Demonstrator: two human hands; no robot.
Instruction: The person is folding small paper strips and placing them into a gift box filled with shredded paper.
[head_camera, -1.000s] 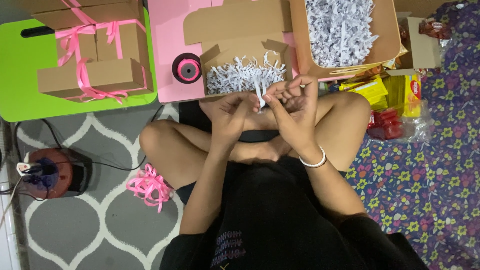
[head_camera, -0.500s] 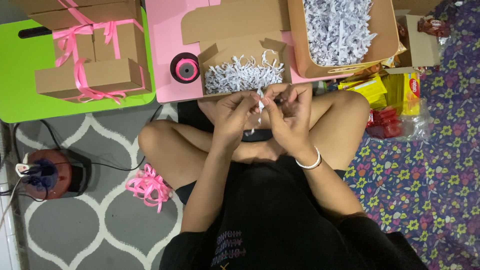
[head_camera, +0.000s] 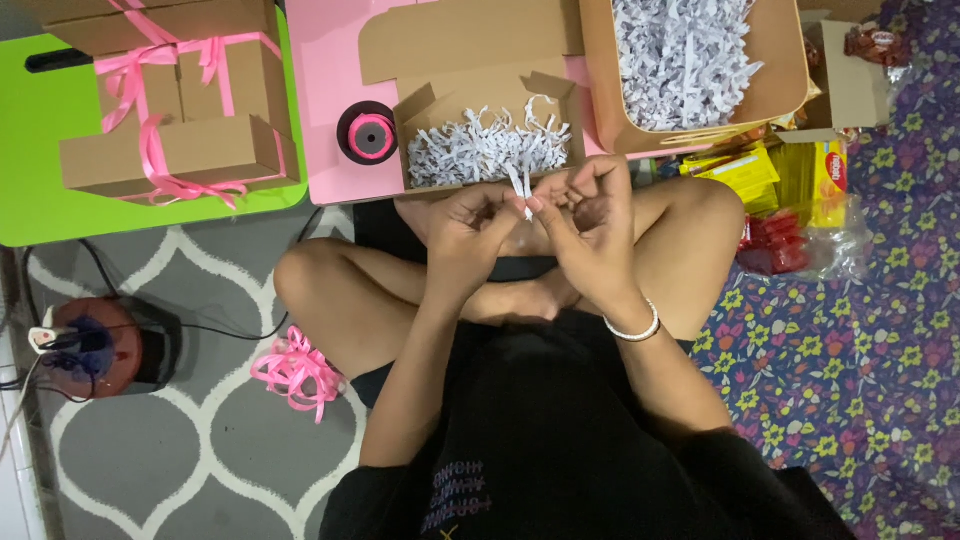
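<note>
Both hands meet over the crossed legs, just at 6 o'clock of the small open cardboard box (head_camera: 480, 135): the left hand (head_camera: 465, 235) and the right hand (head_camera: 590, 225) have their fingertips pinched together on a short strip of white shredded paper (head_camera: 522, 188), which stands up between them. That strip looks featherlight, limp and easy to tear, so a gentle pinch near its ends seems the way to hold it; a firm squeeze would likely crush the crinkle. The small box holds a loose nest of the same crinkled white shred and sits on a smooth pink tabletop (head_camera: 325, 100). At 9 o'clock of the box stands a round spool of glossy pink ribbon (head_camera: 370, 133); at 2 o'clock a larger cardboard box (head_camera: 790, 60) is heaped with shred. Far at 9 o'clock, stiff brown boxes tied with pink ribbon (head_camera: 175, 100) are stacked on a green tabletop (head_camera: 40, 160). A curly pink bow (head_camera: 293, 370) lies on the grey patterned rug (head_camera: 200, 450)
</note>
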